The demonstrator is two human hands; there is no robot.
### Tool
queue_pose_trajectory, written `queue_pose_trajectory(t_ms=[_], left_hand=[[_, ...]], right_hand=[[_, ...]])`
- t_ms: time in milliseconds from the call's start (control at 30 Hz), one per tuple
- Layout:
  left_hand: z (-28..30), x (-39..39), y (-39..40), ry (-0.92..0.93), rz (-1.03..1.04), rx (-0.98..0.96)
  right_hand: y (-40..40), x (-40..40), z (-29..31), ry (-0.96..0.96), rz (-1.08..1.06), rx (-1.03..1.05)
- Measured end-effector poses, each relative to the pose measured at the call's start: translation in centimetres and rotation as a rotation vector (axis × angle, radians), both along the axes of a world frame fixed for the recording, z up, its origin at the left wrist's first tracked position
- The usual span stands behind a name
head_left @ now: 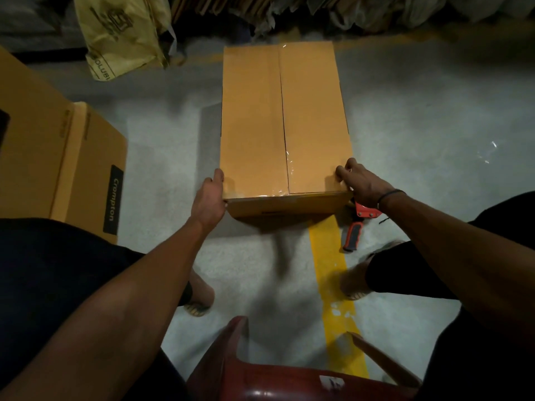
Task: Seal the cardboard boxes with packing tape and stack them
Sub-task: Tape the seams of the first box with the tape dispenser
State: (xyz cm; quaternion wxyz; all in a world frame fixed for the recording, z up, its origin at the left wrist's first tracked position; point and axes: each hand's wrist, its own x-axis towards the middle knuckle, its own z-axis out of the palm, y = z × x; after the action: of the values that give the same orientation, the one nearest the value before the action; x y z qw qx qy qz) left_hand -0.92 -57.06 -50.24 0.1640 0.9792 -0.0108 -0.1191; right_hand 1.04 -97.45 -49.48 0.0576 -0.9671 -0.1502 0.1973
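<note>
"Crompton" label on the left cardboard box [58, 157].

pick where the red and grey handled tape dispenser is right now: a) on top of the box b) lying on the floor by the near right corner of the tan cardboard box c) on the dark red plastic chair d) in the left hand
b: the red and grey tape dispenser lies on the grey floor beside the tan cardboard box, partly under the right hand; both that and the left hand grip the box.

A closed cardboard box [285, 125] stood on the grey floor [419, 117], clear tape along its centre seam. The left hand [209, 198] gripped its near left corner; the right hand [359, 183] curled over the near right corner. A red tape dispenser [359, 224] lay just beside, by a yellow floor stripe [333, 270]. A printed carton [58, 146] sat at left
</note>
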Motion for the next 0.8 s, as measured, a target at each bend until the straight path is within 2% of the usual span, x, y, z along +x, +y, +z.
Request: queue_pose_trajectory(t_ms=[367,500,600,800], left_hand=[[0.2,0.0,-1.6,0.102,0.085,0.031],[0.6,0.1,-2.2,0.123,0.093,0.014],[0.6,0.1,-2.2,0.096,0.047,0.09],[0.4,0.1,-1.9,0.028,-0.03,0.171]], right_hand=[[0.9,-0.5,0.3,0.008,-0.019,0.018],[0.8,-0.8,0.7,0.042,-0.161,0.097],[0.6,-1.0,0.6,0.049,-0.235,0.1],[0.5,-0.9,-0.1,-0.005,-0.183,0.108]])
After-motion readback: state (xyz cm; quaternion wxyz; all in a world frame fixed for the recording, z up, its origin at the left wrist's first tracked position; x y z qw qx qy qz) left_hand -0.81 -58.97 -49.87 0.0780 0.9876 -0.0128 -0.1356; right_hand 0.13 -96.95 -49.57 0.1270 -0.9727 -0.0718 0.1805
